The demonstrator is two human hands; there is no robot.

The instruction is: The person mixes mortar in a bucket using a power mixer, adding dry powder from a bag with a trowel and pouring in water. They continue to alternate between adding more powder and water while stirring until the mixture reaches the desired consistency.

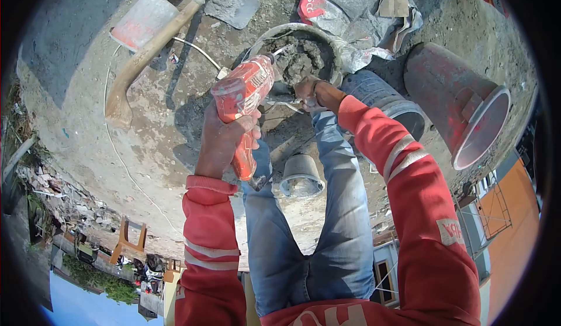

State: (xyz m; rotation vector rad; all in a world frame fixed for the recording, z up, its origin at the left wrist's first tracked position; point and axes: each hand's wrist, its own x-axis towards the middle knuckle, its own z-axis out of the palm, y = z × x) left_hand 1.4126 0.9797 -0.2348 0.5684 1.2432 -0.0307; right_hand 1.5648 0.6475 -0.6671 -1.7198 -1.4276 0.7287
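Observation:
My left hand [225, 136] is wrapped round the grip of a red power drill [244, 89], which is smeared with dried grey matter. The drill's nose points at a round bucket [335, 51] holding wet grey mortar [301, 57]. A thin metal shaft runs from the chuck over the mortar; its far end is hidden. On the near side of that bucket, my right hand [315, 92] is closed at the rim, seemingly gripping it. A small grey bucket [301, 174] lies between my legs.
Right of the mortar stand a grey-blue bucket [383, 101] and a large red-grey bucket [450, 92], both tilted. A torn cement bag [350, 10] lies beyond. To the left are a thick wooden handle [149, 54], another bucket [143, 22] and a white cable [125, 165].

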